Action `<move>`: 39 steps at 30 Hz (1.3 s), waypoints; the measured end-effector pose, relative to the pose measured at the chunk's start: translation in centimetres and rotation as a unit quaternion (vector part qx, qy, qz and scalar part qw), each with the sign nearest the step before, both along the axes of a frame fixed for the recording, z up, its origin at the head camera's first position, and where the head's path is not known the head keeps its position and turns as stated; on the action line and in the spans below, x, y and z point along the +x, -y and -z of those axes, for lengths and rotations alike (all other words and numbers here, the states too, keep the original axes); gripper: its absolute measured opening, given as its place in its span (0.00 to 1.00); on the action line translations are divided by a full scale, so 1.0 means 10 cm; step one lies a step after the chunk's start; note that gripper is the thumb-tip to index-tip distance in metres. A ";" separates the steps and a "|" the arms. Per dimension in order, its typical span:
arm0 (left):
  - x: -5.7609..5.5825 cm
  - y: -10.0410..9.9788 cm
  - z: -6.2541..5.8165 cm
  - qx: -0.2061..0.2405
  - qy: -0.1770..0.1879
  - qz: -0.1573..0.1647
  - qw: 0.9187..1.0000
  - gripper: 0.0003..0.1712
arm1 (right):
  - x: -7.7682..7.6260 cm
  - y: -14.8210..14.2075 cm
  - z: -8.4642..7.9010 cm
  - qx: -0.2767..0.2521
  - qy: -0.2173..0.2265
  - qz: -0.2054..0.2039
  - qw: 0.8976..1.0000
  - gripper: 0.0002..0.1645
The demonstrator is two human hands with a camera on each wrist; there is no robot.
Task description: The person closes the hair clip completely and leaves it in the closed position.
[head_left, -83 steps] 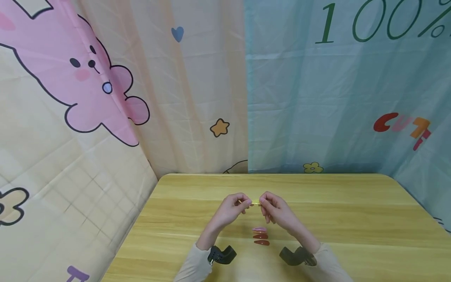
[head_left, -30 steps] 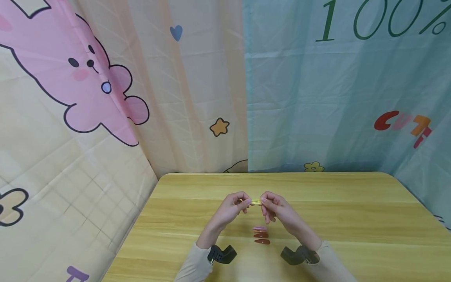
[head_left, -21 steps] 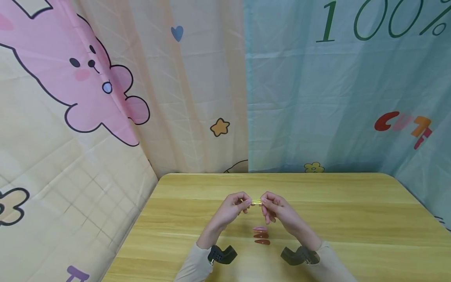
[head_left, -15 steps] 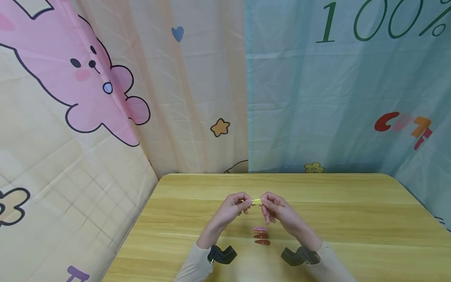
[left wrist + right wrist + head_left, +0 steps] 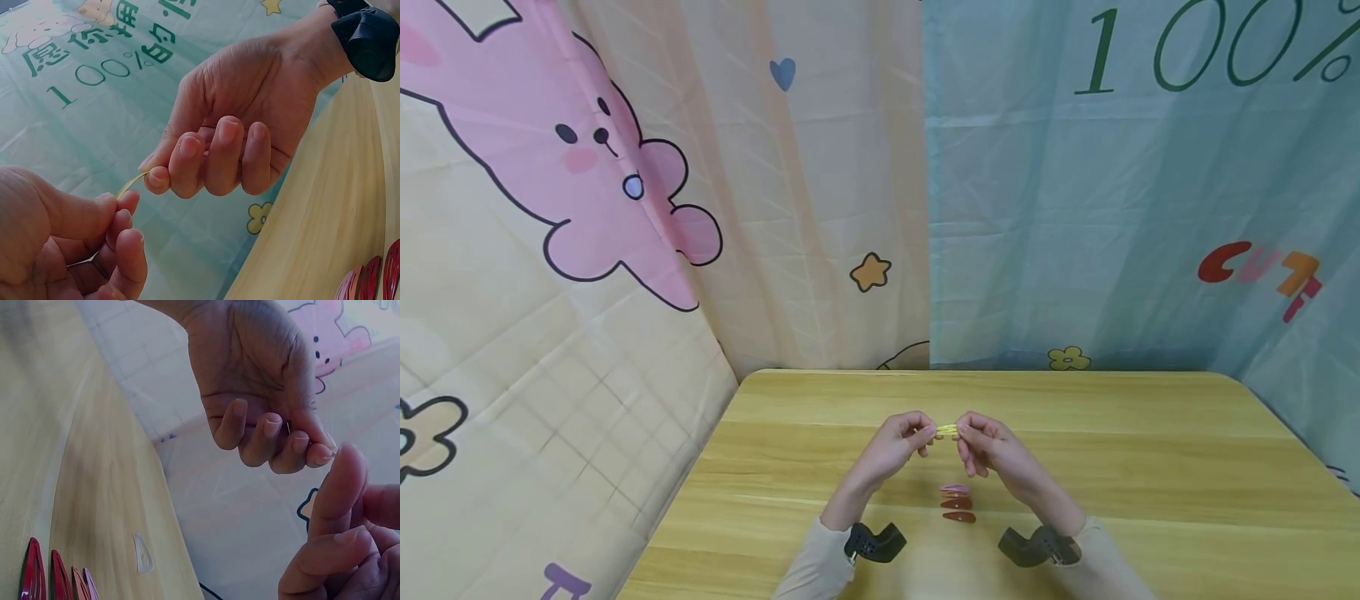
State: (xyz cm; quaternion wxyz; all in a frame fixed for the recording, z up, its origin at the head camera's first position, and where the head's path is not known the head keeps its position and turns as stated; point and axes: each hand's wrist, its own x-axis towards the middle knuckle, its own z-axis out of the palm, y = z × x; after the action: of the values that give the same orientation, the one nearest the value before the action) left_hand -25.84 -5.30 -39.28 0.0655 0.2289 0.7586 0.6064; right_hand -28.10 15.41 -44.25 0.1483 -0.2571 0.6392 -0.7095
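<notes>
A slim yellow snap hair clip [image 5: 947,430] is held up over the table, stretched between both hands. My left hand [image 5: 887,446] pinches one end between thumb and index finger. The other end is pinched by my right hand [image 5: 996,454] in the same way. In the left wrist view, the yellow hair clip [image 5: 130,184] shows edge-on as a thin, slightly bowed strip. Fingertips hide both its ends. Nearer the person, a pink hair clip [image 5: 955,488], an orange one just below it and two red hair clips [image 5: 958,517] lie in a column on the table.
The wooden table [image 5: 1150,467] stands against printed curtains [image 5: 1075,208]. A pale, see-through hair clip [image 5: 143,553] lies on the table in the right wrist view, apart from the row. Black cameras [image 5: 876,543] are strapped to both wrists.
The yellow hair clip has turned slightly between the fingertips, and more of it shows than in the oldest frame. Both hands stay in nearly the same place, still pinching it.
</notes>
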 end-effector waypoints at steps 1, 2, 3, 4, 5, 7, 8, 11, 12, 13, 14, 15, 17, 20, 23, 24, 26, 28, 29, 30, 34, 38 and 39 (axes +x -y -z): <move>0.00 0.00 0.00 -0.003 -0.001 -0.002 1.000 0.10 | 0.00 0.00 0.00 0.003 0.004 0.003 1.000 0.13; 0.00 0.00 0.01 -0.002 -0.004 -0.003 1.000 0.09 | 0.00 0.00 0.00 0.006 0.008 0.008 1.000 0.13; 0.00 0.00 0.00 -0.005 -0.004 -0.003 1.000 0.09 | 0.01 0.00 -0.01 0.009 0.012 0.012 1.000 0.13; -0.01 0.00 0.01 -0.008 -0.004 -0.003 1.000 0.09 | 0.01 0.01 -0.01 0.012 0.015 0.017 1.000 0.13; -0.01 0.00 0.00 -0.014 -0.004 -0.003 1.000 0.09 | 0.01 0.01 -0.01 0.016 0.018 0.022 0.999 0.13; -0.03 0.01 0.01 -0.025 -0.005 -0.005 1.000 0.09 | 0.01 0.01 -0.01 0.024 0.023 0.035 0.999 0.13; -0.05 0.01 0.04 -0.031 -0.005 -0.006 0.999 0.10 | 0.01 0.01 -0.01 0.029 0.023 0.041 0.998 0.13; -0.12 0.02 0.15 -0.052 -0.011 -0.013 0.999 0.10 | 0.01 0.01 -0.01 0.048 0.019 0.064 0.997 0.13; -0.15 0.02 0.19 -0.057 -0.014 -0.017 0.998 0.10 | 0.01 0.02 0.00 0.056 0.020 0.075 0.995 0.12; -0.18 0.03 0.23 -0.064 -0.016 -0.021 0.998 0.10 | 0.01 0.02 0.00 0.065 0.019 0.086 0.994 0.12; -0.21 0.03 0.28 -0.070 -0.019 -0.025 0.997 0.10 | 0.01 0.02 0.01 0.075 0.018 0.098 0.992 0.12; -0.23 0.03 0.30 -0.075 -0.021 -0.029 0.997 0.10 | 0.00 0.02 0.02 0.086 0.018 0.110 0.990 0.13; -0.25 0.04 0.34 -0.086 -0.023 -0.037 0.995 0.10 | -0.01 0.03 0.03 0.104 0.021 0.132 0.986 0.13; -0.27 0.04 0.38 -0.107 -0.024 -0.050 0.993 0.09 | -0.02 0.03 0.06 0.125 0.027 0.152 0.980 0.13; -0.28 0.04 0.41 -0.135 -0.027 -0.061 0.989 0.10 | -0.03 0.03 0.08 0.138 0.026 0.154 0.978 0.13; -0.28 0.04 0.42 -0.143 -0.028 -0.065 0.987 0.10 | -0.03 0.02 0.09 0.142 0.025 0.153 0.978 0.13; -0.29 0.05 0.43 -0.163 -0.033 -0.069 0.984 0.11 | -0.03 0.02 0.10 0.150 0.021 0.149 0.977 0.14; -0.29 0.06 0.45 -0.184 -0.045 -0.074 0.979 0.12 | -0.04 0.01 0.11 0.157 0.016 0.144 0.977 0.16; -0.29 0.06 0.45 -0.195 -0.050 -0.078 0.976 0.13 | -0.04 0.01 0.12 0.159 0.015 0.142 0.977 0.16; -0.30 0.07 0.47 -0.205 -0.055 -0.083 0.974 0.13 | -0.05 0.01 0.13 0.162 0.014 0.141 0.977 0.17; -0.33 0.12 0.50 -0.235 -0.070 -0.107 0.964 0.13 | -0.07 -0.02 0.18 0.171 0.016 0.134 0.976 0.19; -0.37 0.17 0.54 -0.239 -0.063 -0.112 0.963 0.12 | -0.09 -0.03 0.25 0.187 0.017 0.130 0.973 0.19; -0.37 0.18 0.54 -0.238 -0.060 -0.110 0.963 0.12 | -0.10 -0.04 0.26 0.192 0.017 0.131 0.973 0.18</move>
State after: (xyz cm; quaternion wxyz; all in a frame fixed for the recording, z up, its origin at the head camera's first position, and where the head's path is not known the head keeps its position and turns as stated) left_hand -29.57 -7.12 -44.71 0.0057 0.1576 0.9041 0.3972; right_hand -29.07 15.77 -46.87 0.1114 -0.1259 0.7888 -0.5912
